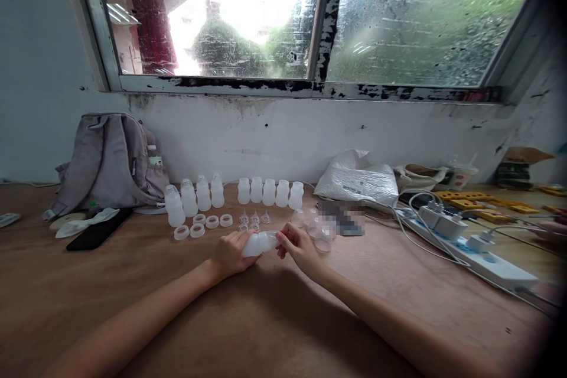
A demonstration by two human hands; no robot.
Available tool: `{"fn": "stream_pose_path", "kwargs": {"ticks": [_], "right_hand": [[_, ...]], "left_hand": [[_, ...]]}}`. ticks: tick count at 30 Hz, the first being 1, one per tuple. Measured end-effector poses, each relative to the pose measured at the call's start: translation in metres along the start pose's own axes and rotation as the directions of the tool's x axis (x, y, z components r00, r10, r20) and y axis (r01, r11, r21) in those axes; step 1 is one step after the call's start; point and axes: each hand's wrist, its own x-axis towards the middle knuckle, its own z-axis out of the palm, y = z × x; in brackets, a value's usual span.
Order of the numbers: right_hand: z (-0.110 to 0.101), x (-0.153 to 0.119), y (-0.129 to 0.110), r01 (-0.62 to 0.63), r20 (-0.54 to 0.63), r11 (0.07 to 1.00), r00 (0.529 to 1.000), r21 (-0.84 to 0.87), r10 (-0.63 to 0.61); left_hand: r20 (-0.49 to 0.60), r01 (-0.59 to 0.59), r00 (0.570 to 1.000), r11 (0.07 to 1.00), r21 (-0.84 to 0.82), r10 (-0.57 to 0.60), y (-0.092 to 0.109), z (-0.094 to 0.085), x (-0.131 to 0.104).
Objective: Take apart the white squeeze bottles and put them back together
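My left hand [233,254] is wrapped round the body of a small frosted baby bottle [256,245], which lies tilted sideways above the table. At the bottle's top end, the thumb and fingers of my right hand [299,246] close on its translucent cap. Just beyond my hands are several clear teats [254,218] and, at the right, several clear dome caps [322,233]. White screw rings [212,222] lie left of the teats. Behind them stand several capped bottles [189,198] at the left and a row of open bottles [269,192].
A grey backpack [110,159] leans on the wall, with a black phone-like slab [100,229] before it. At the right are a plastic-wrapped package [357,180], a blurred-out dark object [343,217], and a white power strip [500,266] with trailing cables. Another person's hand [553,230] shows at the right edge.
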Motion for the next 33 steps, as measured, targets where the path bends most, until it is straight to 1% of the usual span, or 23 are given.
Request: {"fn": "stream_pose_path", "kwargs": {"ticks": [3, 5, 7, 9, 11, 13, 16, 18, 20, 23, 25, 27, 29, 31, 33], "right_hand": [[0.003, 0.002, -0.013, 0.039, -0.007, 0.993, 0.999, -0.113, -0.040], [0.005, 0.007, -0.026, 0.100, -0.012, 0.968, 0.994, -0.230, -0.105], [0.006, 0.017, -0.039, 0.184, -0.005, 0.912, 0.980, -0.366, -0.200], [0.009, 0.032, -0.049, 0.254, 0.023, 0.834, 0.960, -0.489, -0.279], [0.011, 0.049, -0.054, 0.285, 0.059, 0.775, 0.950, -0.564, -0.306], [0.013, 0.063, -0.054, 0.292, 0.084, 0.755, 0.950, -0.587, -0.302], [0.018, 0.074, -0.052, 0.316, 0.119, 0.780, 0.946, -0.541, -0.301], [0.020, 0.074, -0.051, 0.338, 0.146, 0.810, 0.941, -0.479, -0.306], [0.022, 0.070, -0.051, 0.340, 0.170, 0.852, 0.940, -0.397, -0.296], [0.020, 0.062, -0.044, 0.271, 0.146, 0.919, 0.960, -0.285, -0.238], [0.017, 0.058, -0.031, 0.201, 0.093, 0.950, 0.979, -0.237, -0.184], [0.014, 0.055, -0.014, 0.139, 0.053, 0.969, 0.990, -0.206, -0.131], [0.011, 0.052, 0.006, 0.087, 0.031, 0.978, 0.996, -0.192, -0.082], [0.010, 0.051, 0.023, 0.045, 0.014, 0.979, 0.999, -0.199, -0.043], [0.010, 0.050, 0.036, 0.014, 0.003, 0.977, 1.000, -0.214, -0.014]], "left_hand": [[-0.017, 0.048, 0.999, 0.996, -0.073, -0.049, -0.001, 0.000, 0.000], [-0.004, 0.106, 0.994, 0.984, -0.142, -0.108, -0.003, -0.001, 0.000], [0.045, 0.168, 0.986, 0.955, -0.243, -0.162, -0.005, -0.003, 0.001], [0.119, 0.211, 0.977, 0.904, -0.371, -0.179, -0.006, -0.004, 0.003], [0.172, 0.252, 0.966, 0.840, -0.480, -0.191, -0.006, -0.007, 0.004], [0.201, 0.304, 0.952, 0.773, -0.557, -0.230, -0.006, -0.010, 0.004], [0.225, 0.373, 0.927, 0.672, -0.639, -0.300, -0.008, -0.016, 0.003], [0.227, 0.396, 0.916, 0.651, -0.648, -0.331, -0.010, -0.018, 0.001], [0.200, 0.411, 0.908, 0.686, -0.601, -0.368, -0.013, -0.017, -0.002], [0.151, 0.427, 0.899, 0.749, -0.506, -0.411, -0.017, -0.011, -0.005], [0.115, 0.422, 0.901, 0.781, -0.461, -0.419, -0.019, -0.008, -0.006], [0.049, 0.389, 0.911, 0.817, -0.425, -0.409, -0.021, -0.010, -0.004], [-0.038, 0.336, 0.924, 0.853, -0.399, -0.381, -0.019, -0.020, 0.001], [-0.100, 0.289, 0.931, 0.878, -0.381, -0.350, -0.015, -0.037, 0.011], [-0.097, 0.256, 0.947, 0.901, -0.352, -0.307, -0.009, -0.057, 0.024]]}}
